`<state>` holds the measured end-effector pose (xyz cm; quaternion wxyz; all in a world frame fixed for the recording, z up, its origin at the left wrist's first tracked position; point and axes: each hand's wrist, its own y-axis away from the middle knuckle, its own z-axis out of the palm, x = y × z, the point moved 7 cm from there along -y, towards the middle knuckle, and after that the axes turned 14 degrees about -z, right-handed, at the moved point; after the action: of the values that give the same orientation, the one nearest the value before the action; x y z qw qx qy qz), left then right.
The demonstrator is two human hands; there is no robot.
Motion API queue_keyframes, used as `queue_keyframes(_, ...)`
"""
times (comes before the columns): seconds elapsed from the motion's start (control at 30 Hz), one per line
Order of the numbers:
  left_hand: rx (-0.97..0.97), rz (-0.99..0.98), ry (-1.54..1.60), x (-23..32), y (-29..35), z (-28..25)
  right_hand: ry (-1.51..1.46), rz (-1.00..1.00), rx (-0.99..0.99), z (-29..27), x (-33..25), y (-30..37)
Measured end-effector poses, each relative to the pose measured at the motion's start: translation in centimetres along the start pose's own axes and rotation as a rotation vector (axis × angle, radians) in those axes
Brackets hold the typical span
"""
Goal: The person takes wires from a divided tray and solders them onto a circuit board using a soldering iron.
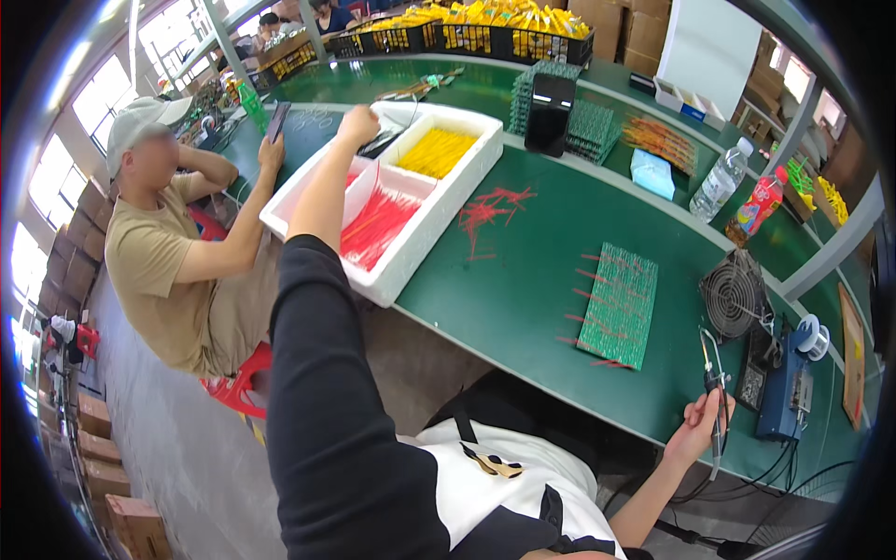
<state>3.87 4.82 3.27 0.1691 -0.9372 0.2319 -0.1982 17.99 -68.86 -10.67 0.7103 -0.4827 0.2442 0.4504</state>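
My left arm reaches far across a white foam box (455, 211) with compartments. Closed, my left hand (357, 125) is over the far-left compartment; what its fingers hold, if anything, is hidden. Cut red wires (378, 227) fill the near compartment, and yellow wires (438, 152) the far right one. At the bench's right side my right hand (702, 422) grips a soldering iron (715, 381) with a thin metal guide along it, tip upward. Left of it lies a green circuit board panel (620, 303), with red wires sticking out from its left edge.
Loose red wires (492, 213) lie beside the box. A round fan (734, 292), a blue soldering station (782, 397) and a solder spool (812, 338) stand at right. Behind are a dark phone (551, 112), board stacks (592, 131) and bottles (721, 179). A person (177, 233) sits at left, holding a phone.
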Motion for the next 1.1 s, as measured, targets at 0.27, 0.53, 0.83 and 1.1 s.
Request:
queue_keyframes(0.27,-0.302,-0.135,0.155,-3.3,3.8,8.5,0.169,0.027,0.042,-1.9,-2.1,-0.8)
queue_keyframes(0.53,-0.219,-0.194,0.47,-4.1,2.7,7.8,0.22,0.028,-0.029,-1.5,-1.9,-1.0)
queue_keyframes(0.83,-0.314,-0.441,1.209,-3.4,4.2,5.6,0.218,0.015,-0.013,-1.1,-2.0,-0.8)
queue_keyframes(1.1,-0.332,-0.394,1.375,-5.1,3.6,4.8,0.208,0.018,-0.039,-1.6,-1.8,-0.7)
